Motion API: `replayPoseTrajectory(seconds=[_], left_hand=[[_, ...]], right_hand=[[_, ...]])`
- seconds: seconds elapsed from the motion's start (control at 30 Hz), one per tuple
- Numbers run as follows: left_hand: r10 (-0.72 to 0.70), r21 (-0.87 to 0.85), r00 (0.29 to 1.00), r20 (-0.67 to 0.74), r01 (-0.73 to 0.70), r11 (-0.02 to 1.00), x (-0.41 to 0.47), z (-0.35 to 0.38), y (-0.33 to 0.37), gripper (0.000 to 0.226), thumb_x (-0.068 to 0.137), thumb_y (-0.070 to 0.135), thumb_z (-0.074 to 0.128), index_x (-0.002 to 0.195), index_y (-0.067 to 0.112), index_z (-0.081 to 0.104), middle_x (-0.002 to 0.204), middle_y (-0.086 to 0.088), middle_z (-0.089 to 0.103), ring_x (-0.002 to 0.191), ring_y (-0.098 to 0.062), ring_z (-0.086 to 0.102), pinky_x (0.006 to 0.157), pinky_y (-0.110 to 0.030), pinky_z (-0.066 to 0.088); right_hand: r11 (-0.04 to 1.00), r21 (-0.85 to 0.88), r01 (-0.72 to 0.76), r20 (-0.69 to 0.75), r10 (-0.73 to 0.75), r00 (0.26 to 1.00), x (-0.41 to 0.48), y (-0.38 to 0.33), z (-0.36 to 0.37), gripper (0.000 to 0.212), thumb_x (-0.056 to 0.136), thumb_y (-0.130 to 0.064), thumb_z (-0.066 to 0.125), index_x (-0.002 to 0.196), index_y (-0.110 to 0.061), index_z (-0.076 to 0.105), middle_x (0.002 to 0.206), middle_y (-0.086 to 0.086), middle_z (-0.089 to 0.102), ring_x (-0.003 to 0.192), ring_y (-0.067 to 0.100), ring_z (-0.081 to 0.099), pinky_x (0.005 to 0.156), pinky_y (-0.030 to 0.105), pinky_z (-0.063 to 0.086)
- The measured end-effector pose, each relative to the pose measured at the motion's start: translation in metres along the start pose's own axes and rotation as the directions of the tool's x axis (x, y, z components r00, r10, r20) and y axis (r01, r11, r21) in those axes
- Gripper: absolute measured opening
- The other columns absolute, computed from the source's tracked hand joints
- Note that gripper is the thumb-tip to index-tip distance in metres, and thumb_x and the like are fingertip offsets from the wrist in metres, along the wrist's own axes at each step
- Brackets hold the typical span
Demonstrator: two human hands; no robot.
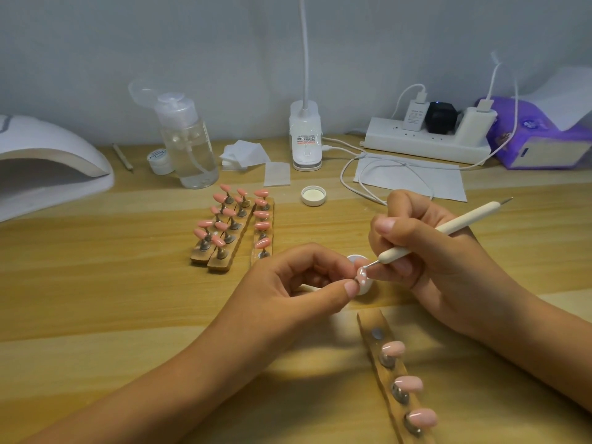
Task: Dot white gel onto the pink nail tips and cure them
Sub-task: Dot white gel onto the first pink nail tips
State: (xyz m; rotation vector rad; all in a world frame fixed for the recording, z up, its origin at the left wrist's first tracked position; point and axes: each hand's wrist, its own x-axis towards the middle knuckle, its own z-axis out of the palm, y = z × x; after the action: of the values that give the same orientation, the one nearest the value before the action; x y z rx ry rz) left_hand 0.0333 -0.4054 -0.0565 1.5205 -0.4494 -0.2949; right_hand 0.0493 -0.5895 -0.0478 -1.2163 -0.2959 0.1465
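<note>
Seen from the head camera, the left hand pinches a pink nail tip bearing white dots, just over a small white pot whose contents are hidden. The right hand grips a dotting pen, its point on the tip. At 12 o'clock lies a loose cap, and at 11 stands a pump bottle of clear liquid.

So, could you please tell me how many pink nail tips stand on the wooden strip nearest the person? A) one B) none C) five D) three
D: the near wooden strip carries three pink nail tips, and the magnet spot at its far end is bare.
</note>
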Motion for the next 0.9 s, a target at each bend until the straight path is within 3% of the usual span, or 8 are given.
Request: replayPoseTrajectory(seconds=[0.17,0.57,0.9], left_hand=[[0.001,-0.012,1.0,-0.002,-0.001,1.0,0.0,0.0002,-0.0002,0.006,0.076,0.017,0.071,0.08,0.021,0.073,0.075,0.01,0.066,0.068,-0.002,0.055,0.064,-0.012,0.045],[0.009,-0.008,1.0,0.005,-0.009,1.0,0.0004,0.0,-0.0003,0.008,0.077,0.016,0.07,0.08,0.023,0.073,0.074,0.01,0.066,0.068,-0.002,0.056,0.065,-0.012,0.045],[0.013,0.0,1.0,0.006,-0.013,1.0,0.0001,-0.0002,-0.0004,0.009,0.077,0.017,0.07,0.079,0.026,0.072,0.076,0.01,0.067,0.069,-0.002,0.056,0.065,-0.012,0.045]], right_hand=[[1.0,0.013,-0.013,-0.029,0.013,0.999,0.0006,-0.0006,0.0017,0.03,0.081,-0.011,0.058,0.054,-0.021,0.049,0.049,-0.001,0.042,0.046,0.005,0.044,0.052,0.021,0.054],[1.0,0.005,-0.014,-0.017,0.014,1.0,0.0003,-0.0011,0.0013,0.031,0.078,-0.01,0.065,0.054,-0.021,0.049,0.049,-0.001,0.043,0.046,0.005,0.044,0.052,0.021,0.054],[1.0,0.007,-0.018,-0.047,0.018,0.999,0.0001,-0.002,0.0036,0.03,0.08,-0.01,0.057,0.054,-0.021,0.048,0.048,-0.001,0.041,0.046,0.005,0.042,0.051,0.021,0.054]])
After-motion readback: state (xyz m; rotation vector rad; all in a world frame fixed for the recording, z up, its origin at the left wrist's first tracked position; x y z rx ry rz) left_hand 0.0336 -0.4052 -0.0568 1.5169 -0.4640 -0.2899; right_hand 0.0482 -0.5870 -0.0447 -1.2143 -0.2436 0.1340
